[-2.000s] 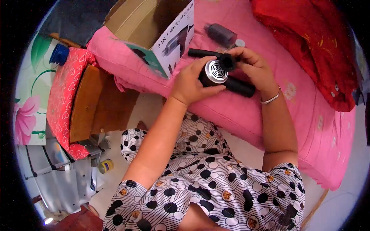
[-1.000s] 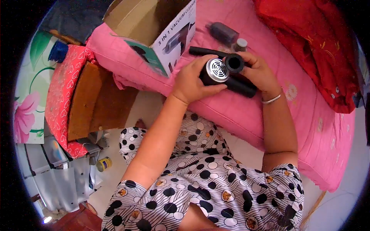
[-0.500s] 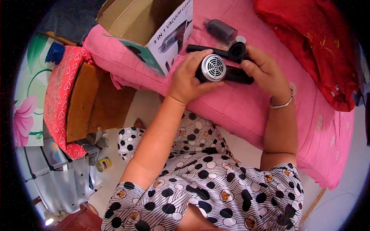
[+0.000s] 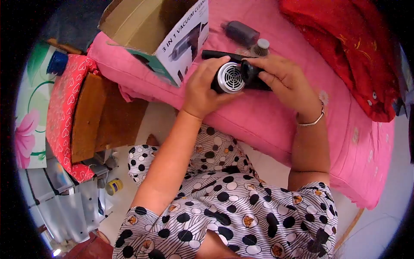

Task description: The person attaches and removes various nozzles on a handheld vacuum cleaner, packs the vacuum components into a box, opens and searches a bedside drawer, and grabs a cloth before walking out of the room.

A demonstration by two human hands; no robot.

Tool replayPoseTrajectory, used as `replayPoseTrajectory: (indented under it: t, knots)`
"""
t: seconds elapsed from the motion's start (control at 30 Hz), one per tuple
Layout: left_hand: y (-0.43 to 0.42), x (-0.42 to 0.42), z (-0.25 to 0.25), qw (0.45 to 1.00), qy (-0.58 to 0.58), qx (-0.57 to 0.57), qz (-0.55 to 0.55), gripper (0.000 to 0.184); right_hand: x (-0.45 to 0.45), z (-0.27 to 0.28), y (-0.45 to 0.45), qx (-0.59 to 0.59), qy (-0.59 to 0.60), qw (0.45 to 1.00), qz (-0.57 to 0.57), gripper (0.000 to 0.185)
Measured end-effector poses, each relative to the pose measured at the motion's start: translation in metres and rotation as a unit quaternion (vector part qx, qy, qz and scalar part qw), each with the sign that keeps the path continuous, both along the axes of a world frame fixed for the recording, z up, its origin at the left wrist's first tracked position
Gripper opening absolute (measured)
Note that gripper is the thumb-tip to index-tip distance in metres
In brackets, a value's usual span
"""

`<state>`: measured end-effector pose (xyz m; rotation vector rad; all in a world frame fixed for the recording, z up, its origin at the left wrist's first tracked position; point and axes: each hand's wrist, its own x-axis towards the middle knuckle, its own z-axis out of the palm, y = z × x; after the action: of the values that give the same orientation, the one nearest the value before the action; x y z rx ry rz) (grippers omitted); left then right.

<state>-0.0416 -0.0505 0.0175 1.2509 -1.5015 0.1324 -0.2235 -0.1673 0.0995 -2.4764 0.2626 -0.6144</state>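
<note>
Pink and flower-printed, the bed (image 4: 276,129) spreads beneath both hands. Near its front edge, the left hand (image 4: 203,86) has its fingers clamped around a black cylinder with a silver grille (image 4: 232,78). Just beside it, the right hand's (image 4: 286,80) fingers pinch a black attachment (image 4: 248,71). Farther from that edge lie a dark see-through canister (image 4: 241,33) and a small grey-topped piece (image 4: 260,48); an open box (image 4: 183,45) stands toward the left end, red cloth (image 4: 345,52) toward the right.
</note>
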Motion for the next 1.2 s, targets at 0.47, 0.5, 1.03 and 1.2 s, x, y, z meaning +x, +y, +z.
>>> replayPoseTrajectory:
  t: [0.47, 0.5, 1.03, 1.2]
  knots:
    - [0.002, 0.001, -0.004, 0.998, -0.047, -0.039, 0.029, 0.078, 0.000, 0.019, 0.025, -0.009, -0.051, 0.998, -0.023, 0.017]
    - [0.003, 0.001, -0.004, 0.998, -0.046, -0.037, 0.032, 0.076, 0.002, 0.018, 0.026, -0.039, -0.046, 0.998, -0.021, 0.017]
    - [-0.001, -0.002, -0.007, 0.997, -0.043, -0.046, 0.051, 0.072, 0.006, 0.010, 0.032, 0.000, -0.014, 1.000, -0.003, 0.018]
    - [-0.003, -0.002, -0.008, 0.995, -0.049, -0.064, 0.053, 0.072, 0.006, 0.009, 0.035, 0.029, -0.043, 0.999, -0.013, 0.018]
